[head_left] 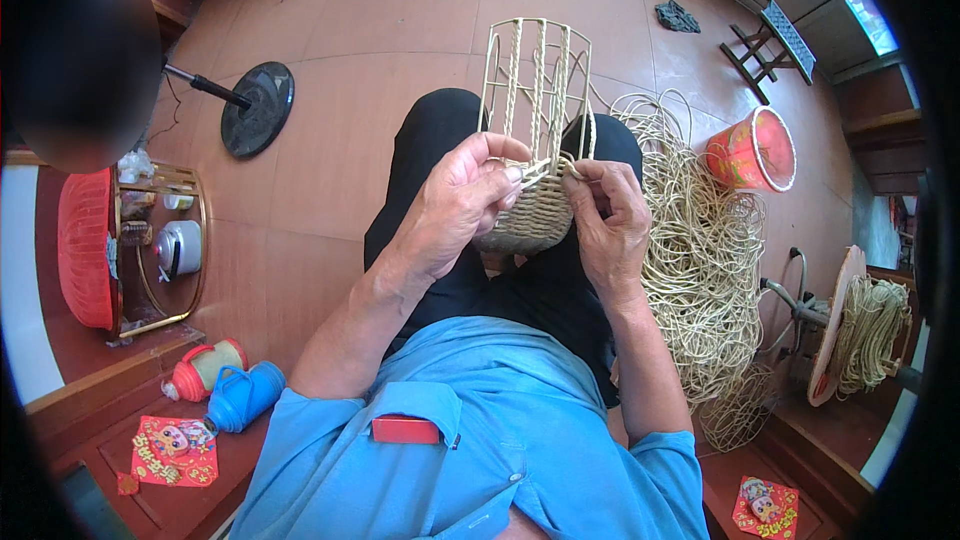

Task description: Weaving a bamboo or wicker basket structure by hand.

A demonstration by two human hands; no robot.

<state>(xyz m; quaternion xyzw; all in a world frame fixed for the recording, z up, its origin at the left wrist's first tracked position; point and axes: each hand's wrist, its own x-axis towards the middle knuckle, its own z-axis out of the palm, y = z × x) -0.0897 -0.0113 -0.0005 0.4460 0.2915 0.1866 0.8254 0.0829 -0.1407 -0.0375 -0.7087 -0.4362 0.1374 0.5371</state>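
Between my knees stands a half-woven basket (530,212): its lower part is tightly woven in tan cord, and above it rises an open frame (541,70) of upright rods, some wrapped in twisted cord. My left hand (452,202) is at the left of the weave's upper edge, thumb and forefinger closed on a pale strand of cord (537,173). At the right of the same edge, my right hand (612,220) pinches cord against the frame, its other fingers curled. The basket's far side is hidden.
A large tangle of tan cord (700,270) lies on the floor to my right, beside a red bucket (740,152) and a reel (838,325) wound with cord. Ahead right is a small folding stool (775,50). A round black stand base (258,110) and a rack (158,325) are left.
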